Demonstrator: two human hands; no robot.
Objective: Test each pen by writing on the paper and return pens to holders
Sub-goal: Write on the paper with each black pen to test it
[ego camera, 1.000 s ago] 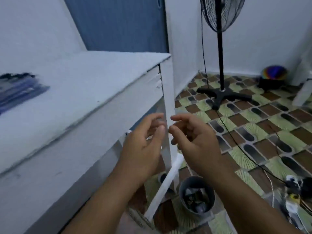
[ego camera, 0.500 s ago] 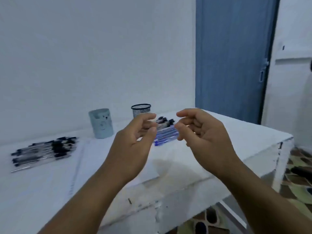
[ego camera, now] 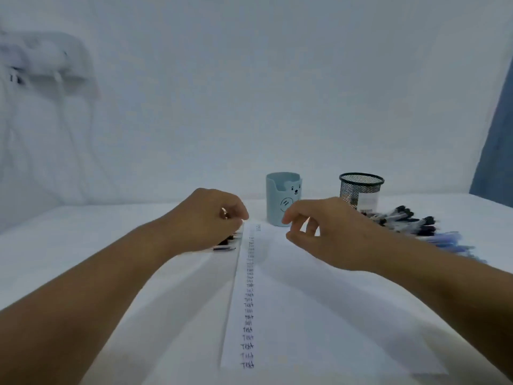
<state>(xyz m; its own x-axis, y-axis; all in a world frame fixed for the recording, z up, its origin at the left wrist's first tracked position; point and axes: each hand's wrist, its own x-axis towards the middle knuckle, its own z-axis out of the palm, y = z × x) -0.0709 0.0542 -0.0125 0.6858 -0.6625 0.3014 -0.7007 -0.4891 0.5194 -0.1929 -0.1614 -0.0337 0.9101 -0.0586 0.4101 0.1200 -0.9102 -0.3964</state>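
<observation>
A white paper [ego camera: 319, 315] lies on the white table [ego camera: 69, 245], with a column of handwritten "Test" words [ego camera: 248, 301] down its left margin. My left hand [ego camera: 208, 220] hangs curled over a small pile of black pens [ego camera: 229, 241] just left of the paper; whether it grips one is hidden. My right hand [ego camera: 324, 232] hovers over the paper's far end, fingers loosely curled and holding nothing. Behind the hands stand a light blue bear holder [ego camera: 283, 198] and a black mesh holder [ego camera: 361, 190].
A larger heap of black-capped pens [ego camera: 408, 218] and blue pens [ego camera: 449, 241] lies on the table right of the paper. A white wall stands behind the table, and a blue door [ego camera: 497, 151] is at the far right.
The view has swung from the floor and table corner round to face the table. Both hands, raised and empty before, have dropped toward the table, the left onto the pens.
</observation>
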